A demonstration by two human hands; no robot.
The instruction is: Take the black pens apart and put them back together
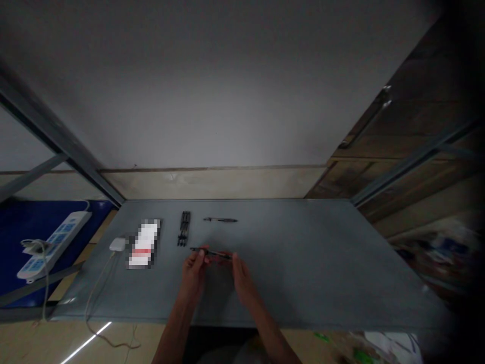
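My left hand (194,271) and my right hand (242,275) hold a black pen (212,253) level between them, just above the grey table (303,263). The left fingers pinch the pen near its left end. My right fingertips close on its right end. A second black pen (220,220) lies further back on the table. A small bunch of black pens (184,228) lies to the left of it.
A blurred card or box (143,243) lies on the table's left part, with a small white charger (117,244) and its cable beside it. A white power strip (53,243) rests on a blue surface at far left. A wooden door stands at right.
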